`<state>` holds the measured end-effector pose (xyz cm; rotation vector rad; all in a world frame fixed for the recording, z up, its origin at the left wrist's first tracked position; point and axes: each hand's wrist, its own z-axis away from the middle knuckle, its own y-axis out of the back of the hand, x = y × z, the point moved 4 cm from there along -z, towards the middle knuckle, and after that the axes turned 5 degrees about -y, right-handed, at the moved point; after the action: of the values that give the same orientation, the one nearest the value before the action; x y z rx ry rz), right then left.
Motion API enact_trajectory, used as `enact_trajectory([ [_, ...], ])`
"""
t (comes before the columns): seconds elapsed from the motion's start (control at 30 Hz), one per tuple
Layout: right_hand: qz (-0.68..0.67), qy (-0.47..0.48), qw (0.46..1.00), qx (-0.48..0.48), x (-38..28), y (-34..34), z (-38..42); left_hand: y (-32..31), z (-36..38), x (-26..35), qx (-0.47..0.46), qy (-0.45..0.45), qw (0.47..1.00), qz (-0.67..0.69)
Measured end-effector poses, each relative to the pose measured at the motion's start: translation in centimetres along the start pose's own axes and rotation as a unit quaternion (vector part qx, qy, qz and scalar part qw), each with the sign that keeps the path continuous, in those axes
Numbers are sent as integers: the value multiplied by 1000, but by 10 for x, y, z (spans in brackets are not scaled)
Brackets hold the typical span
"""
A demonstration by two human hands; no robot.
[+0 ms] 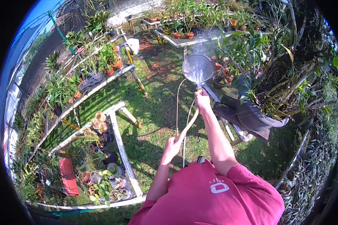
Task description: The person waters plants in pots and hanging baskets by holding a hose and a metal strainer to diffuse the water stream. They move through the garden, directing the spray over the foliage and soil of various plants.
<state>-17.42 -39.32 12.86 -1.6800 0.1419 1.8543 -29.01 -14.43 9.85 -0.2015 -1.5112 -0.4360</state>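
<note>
My right hand [202, 102], stretched out ahead, is closed around the front end of a pale garden hose [190, 123]. Just beyond it is a round mesh strainer [193, 62] with a dark rim; how it is fixed to the hose is hidden by my fingers. Water [198, 77] streams from the hose end onto the mesh, and a fine spray drifts past the far side. Lower down, my left hand [171, 149] wraps around the same hose. Below the hands the hose hangs in loops to the grass.
Potted plants stand on a long bench [97, 82] at left and a table [176, 43] ahead. A white-framed bench [120, 142] with pots and a red planter [68, 176] is at lower left. Large plants [251, 75] and a dark sheet [248, 116] crowd the right.
</note>
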Motion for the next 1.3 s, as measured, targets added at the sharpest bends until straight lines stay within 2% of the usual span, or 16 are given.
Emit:
enact_trajectory([
  [0.1, -22, 0, 1000, -3, 9, -13, 2, 20, 3, 18, -8, 31, 998, -51],
  [0.23, -13, 0, 999, 34, 9, -14, 12, 22, 16, 25, 19, 6, 998, -59],
  [0.37, 11, 28, 998, 48, 8, -6, 30, 14, 29, 5, 3, -10, 999, -47],
  [0.5, -53, 32, 998, 27, 7, 7, 52, 7, 45, -13, 5, -6, 998, -65],
  [0.6, -51, 16, 996, 75, 17, 21, 55, -5, 56, -11, 19, 2, 999, -45],
  [0.67, -77, -31, 997, 6, 22, 33, 58, -19, 67, -15, 20, 23, 999, -37],
  [0.7, -63, -39, 997, -21, 22, 38, 60, -29, 72, -18, -9, -10, 998, 56],
  [0.8, -34, -67, 994, -80, 20, 52, 69, -63, 97, -23, 8, -133, 989, -61],
  [0.83, -22, -77, 992, -98, 17, 54, 74, -74, 103, -24, 14, -40, 998, -50],
  [0.87, -10, -87, 989, -117, 13, 53, 78, -83, 112, -21, 46, -53, 995, -75],
  [0.93, 5, -97, 985, -145, 16, 47, 84, -97, 133, 23, 93, 48, 993, -49],
  [0.97, 7, -111, 980, -162, 18, 39, 92, -96, 138, -8, 102, 53, 990, -79],
  [1.07, 35, -132, 965, -225, 37, 17, 110, -100, 173, -6, 180, 150, 967, -99],
  [1.1, 43, -144, 954, -259, 44, 8, 119, -103, 186, -8, 202, 74, 972, -99],
  [1.2, 67, -171, 919, -348, 61, -21, 156, -111, 224, -9, 239, 168, 955, -41],
  [1.3, 117, -215, 873, -421, 82, -46, 203, -119, 268, 32, 309, 209, 928, -6],
])
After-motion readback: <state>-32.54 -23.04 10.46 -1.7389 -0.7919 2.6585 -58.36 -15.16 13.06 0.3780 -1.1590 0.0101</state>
